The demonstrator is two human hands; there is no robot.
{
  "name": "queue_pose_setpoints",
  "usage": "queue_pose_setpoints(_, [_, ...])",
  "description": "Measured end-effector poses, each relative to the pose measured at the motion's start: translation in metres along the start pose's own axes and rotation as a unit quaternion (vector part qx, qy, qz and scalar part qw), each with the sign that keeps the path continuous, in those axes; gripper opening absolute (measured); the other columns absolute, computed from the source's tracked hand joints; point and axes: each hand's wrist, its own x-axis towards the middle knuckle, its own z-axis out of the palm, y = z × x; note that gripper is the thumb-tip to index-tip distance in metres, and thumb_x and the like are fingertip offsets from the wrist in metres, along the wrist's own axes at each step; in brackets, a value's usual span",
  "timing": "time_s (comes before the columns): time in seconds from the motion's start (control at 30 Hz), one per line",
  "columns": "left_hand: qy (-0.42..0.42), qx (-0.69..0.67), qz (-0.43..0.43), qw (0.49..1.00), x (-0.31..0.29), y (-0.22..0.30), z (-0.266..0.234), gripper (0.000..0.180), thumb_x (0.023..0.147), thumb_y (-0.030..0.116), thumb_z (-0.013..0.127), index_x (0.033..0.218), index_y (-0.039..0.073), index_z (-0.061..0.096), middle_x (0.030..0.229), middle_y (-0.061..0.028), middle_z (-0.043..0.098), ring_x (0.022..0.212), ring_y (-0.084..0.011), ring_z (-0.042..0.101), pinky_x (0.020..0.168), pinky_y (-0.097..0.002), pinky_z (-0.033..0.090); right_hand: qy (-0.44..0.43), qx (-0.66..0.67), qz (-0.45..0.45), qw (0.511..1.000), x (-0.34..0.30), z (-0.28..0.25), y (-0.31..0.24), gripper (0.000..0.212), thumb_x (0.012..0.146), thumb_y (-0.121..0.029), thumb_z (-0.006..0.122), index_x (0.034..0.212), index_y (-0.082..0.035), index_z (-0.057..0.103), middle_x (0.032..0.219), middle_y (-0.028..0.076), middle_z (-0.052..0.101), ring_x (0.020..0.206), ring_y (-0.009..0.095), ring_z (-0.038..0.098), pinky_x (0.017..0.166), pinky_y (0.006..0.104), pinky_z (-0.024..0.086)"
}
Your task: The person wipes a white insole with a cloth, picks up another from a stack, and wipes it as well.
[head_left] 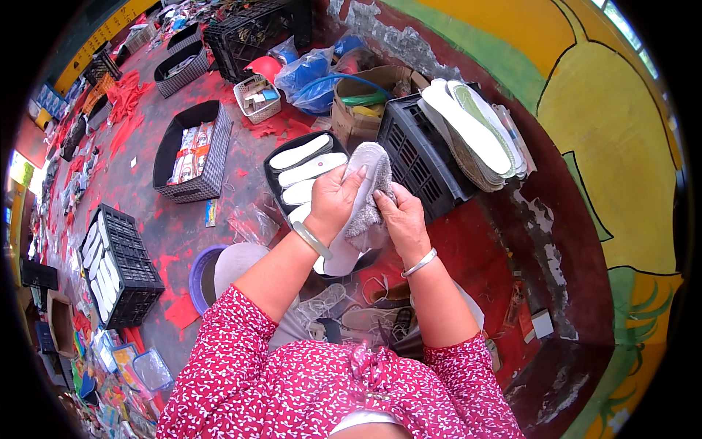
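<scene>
In front of my chest, my left hand (329, 203) is closed on a pale grey insole (371, 162), its thumb lying along the upper face. My right hand (406, 225) pinches a fuzzy grey cloth-like piece (368, 218) against the insole's right side; whether the two are joined I cannot tell. Beneath my hands stands a dark basket (273, 189) with several white insoles (311, 169) in a row. To the right, a stack of white and greenish insoles (474, 130) rests on a black plastic crate (415, 155). My forearms hide part of the basket.
Shoes (369, 319) lie by my legs. A purple basin (202, 282) and a black crate of white insoles (131, 267) stand left. Beyond are a checked basket with packets (213, 150), a small white basket (261, 110) and a cardboard box (351, 121). A painted wall (614, 146) borders the right.
</scene>
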Motion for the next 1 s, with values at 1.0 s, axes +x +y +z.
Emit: queue_pose_setpoints(1.0, [0.334,-0.223,-0.010,0.916,0.040,0.036,-0.045,0.028,0.094,0.024,0.053,0.108,-0.001,0.053,0.097,-0.0112,0.062,0.085,-0.0177,0.062,0.073,-0.0317,0.052,-0.029,0.229,0.119,0.966,-0.025,0.024,-0.007,0.018,0.087,-0.002,0.057,0.105,0.002,0.058,0.092,0.002,0.063,0.079,0.008,0.057,0.071,0.0223,0.047])
